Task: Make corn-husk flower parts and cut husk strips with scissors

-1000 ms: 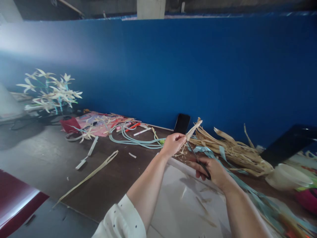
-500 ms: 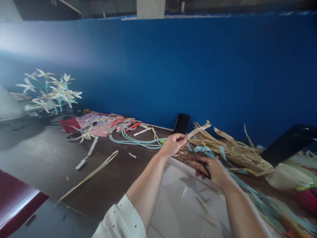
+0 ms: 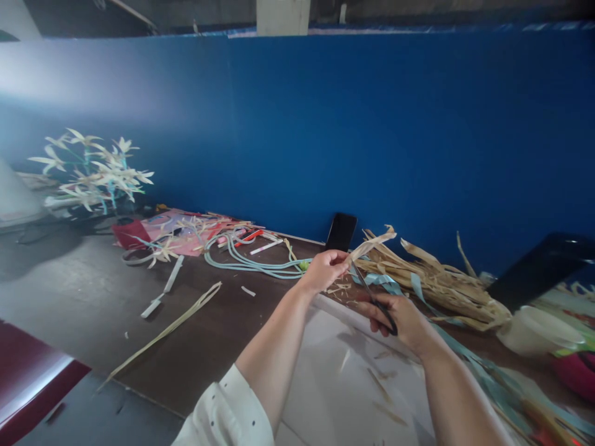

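Between the thumb and fingers of my left hand [image 3: 328,271] is pinched a pale dried husk strip [image 3: 372,243], its free end pointing up to the right. My right hand [image 3: 395,319] is closed around the dark handles of a pair of scissors [image 3: 385,316]. The blades reach up and left to the strip's lower edge, close by my left fingertips. Whether they are cutting into it I cannot tell. Just behind my hands lies a bundle of dried husks [image 3: 446,285], and small scraps [image 3: 338,288] are scattered below the strip.
A black phone [image 3: 341,231] leans against the blue wall. Looped pale-blue cord [image 3: 251,266], pens, and a long split strip [image 3: 171,325] lie to the left. White husk flowers [image 3: 100,170] stand farther left. A white bowl [image 3: 539,331] and blue ribbon [image 3: 483,362] are at right.
My right hand with the scissors has shifted very slightly right. My left hand stays in place with the husk strip.
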`<state>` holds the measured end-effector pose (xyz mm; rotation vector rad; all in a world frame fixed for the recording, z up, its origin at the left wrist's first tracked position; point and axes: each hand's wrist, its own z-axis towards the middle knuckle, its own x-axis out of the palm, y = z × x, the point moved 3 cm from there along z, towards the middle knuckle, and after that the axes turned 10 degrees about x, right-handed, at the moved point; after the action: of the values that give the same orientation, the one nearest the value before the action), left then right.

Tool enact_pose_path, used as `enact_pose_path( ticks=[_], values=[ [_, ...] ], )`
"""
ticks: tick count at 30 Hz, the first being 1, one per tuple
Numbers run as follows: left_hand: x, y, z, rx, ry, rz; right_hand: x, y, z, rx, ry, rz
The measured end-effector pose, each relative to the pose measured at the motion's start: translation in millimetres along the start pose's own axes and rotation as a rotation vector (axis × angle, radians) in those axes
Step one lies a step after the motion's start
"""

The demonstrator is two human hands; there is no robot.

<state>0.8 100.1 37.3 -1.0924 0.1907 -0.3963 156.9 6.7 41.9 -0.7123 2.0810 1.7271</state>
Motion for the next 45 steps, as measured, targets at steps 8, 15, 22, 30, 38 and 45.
enact_pose_path(
  ticks=[8,15,22,30,38,45],
  values=[
    [0.4,-0.5,0.4,-0.009,-0.009,-0.031,-0.8,-1.8,0.8,0.012,0.001,-0.002],
    [-1.2,-3.7,-0.8,-0.034,-0.026,-0.024,-1.2,0.8,-0.8,0.003,-0.013,-0.017],
    [-2.2,-4.8,-2.8,-0.091,-0.037,-0.002,-0.1,-2.1,0.6,-0.012,-0.013,0.002],
    [-1.9,-9.2,-4.2,-0.096,-0.006,0.071,-0.1,-2.4,0.9,-0.023,-0.011,-0.013],
    [-0.8,-12.3,-6.0,-0.114,0.043,0.106,-1.3,1.0,-1.3,-0.027,-0.002,-0.005],
    [1.8,-14.9,-8.1,-0.153,0.091,0.107,-1.4,0.3,-0.5,-0.011,-0.024,-0.013]
  ],
)
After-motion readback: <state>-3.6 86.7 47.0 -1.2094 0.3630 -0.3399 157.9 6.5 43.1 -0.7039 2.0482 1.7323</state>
